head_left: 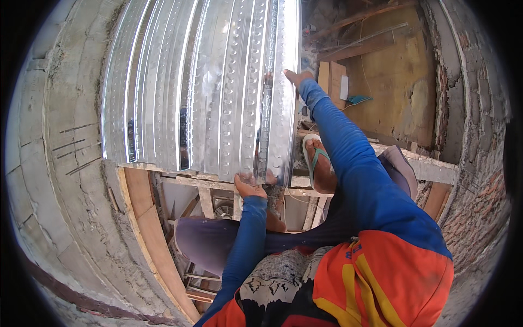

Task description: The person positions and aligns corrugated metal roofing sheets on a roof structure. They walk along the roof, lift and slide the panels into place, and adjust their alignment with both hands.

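Ribbed, shiny metal decking sheets (212, 82) lie side by side over an opening, their ribs running away from me. At the near edge of the rightmost sheet (280, 109), my left hand (250, 186) is closed, part of its fingers hidden by the metal. Farther off, my right hand (298, 78) grips the long right edge of that same sheet. Its thumb rests on top and the other fingers are out of sight below. My foot in a light flip-flop (311, 158) stands just right of the sheet, on the framing.
Timber beams (430, 163) cross the opening under me, with a fan (223, 211) visible far below. To the right lie a plywood panel (392, 82) and wood pieces (333, 82). A rough concrete wall (71, 152) bounds the left; brickwork (482, 218) bounds the right.
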